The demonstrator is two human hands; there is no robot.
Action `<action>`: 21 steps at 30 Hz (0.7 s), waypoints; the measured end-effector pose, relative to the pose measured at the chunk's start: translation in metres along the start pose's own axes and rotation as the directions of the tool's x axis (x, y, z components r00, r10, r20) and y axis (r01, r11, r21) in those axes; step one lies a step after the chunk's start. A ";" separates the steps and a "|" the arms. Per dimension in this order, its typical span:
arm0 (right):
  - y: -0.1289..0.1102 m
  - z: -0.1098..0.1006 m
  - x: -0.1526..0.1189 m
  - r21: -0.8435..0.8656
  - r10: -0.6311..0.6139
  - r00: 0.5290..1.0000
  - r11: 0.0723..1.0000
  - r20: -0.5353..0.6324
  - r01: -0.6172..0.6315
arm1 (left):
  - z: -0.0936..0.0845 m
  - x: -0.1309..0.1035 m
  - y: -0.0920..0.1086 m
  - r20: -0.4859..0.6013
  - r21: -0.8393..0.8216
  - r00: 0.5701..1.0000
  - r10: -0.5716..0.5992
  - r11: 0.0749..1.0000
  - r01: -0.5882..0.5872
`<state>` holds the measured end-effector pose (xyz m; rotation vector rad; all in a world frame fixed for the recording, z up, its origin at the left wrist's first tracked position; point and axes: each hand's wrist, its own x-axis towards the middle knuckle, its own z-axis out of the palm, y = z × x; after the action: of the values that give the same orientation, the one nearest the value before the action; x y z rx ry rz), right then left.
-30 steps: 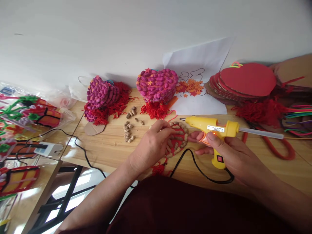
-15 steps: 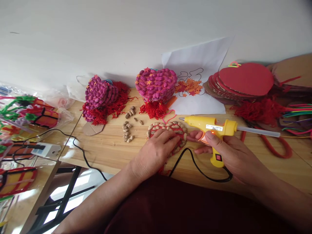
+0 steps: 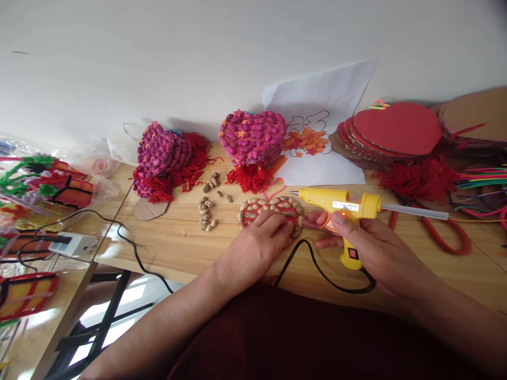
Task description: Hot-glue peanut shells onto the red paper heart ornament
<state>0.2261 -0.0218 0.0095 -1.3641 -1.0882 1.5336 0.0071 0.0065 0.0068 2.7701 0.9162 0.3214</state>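
A red heart-shaped board (image 3: 273, 209) edged and partly filled with peanuts lies on the table, a pink cord loop at its top. Over its lower part rests my left hand (image 3: 259, 240), fingers bent together with their tips down on the board; whatever is under them is hidden. My right hand (image 3: 368, 237) grips a yellow hot glue gun (image 3: 336, 203), its nozzle pointing left above the heart's upper right and a glue stick (image 3: 420, 210) out of its back. The right fingertips reach close to the heart's right edge. Loose peanuts (image 3: 205, 214) lie to the left.
Purple peanut hearts (image 3: 253, 137) with red fringes stand against the wall. Orange paper stars (image 3: 307, 141) lie on white paper (image 3: 320, 174). Red heart boards (image 3: 400, 129) are stacked at right. A black cord (image 3: 317, 269) loops below the gun; a power strip (image 3: 75, 244) sits at left.
My left hand has shifted slightly down on the heart, its fingers still on it. The glue gun stays in my right hand, almost in the same place. The view has moved slightly.
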 end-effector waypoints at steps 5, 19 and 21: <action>0.001 -0.001 0.000 -0.025 0.001 1.000 1.000 -0.011 -0.002 | 0.001 0.001 0.001 0.016 0.029 1.000 0.007 1.000 -0.008; 0.002 0.001 0.000 0.053 0.010 1.000 0.999 0.017 -0.011 | 0.008 0.000 -0.007 -0.217 -0.170 0.966 -0.144 0.980 0.108; 0.003 0.000 0.000 0.064 0.001 0.999 0.998 0.032 -0.003 | 0.009 0.001 -0.011 -0.258 -0.193 0.943 -0.211 0.967 0.164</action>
<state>0.2259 -0.0227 0.0066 -1.3018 -1.0483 1.5837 0.0044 0.0144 -0.0049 2.4976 1.1499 0.7313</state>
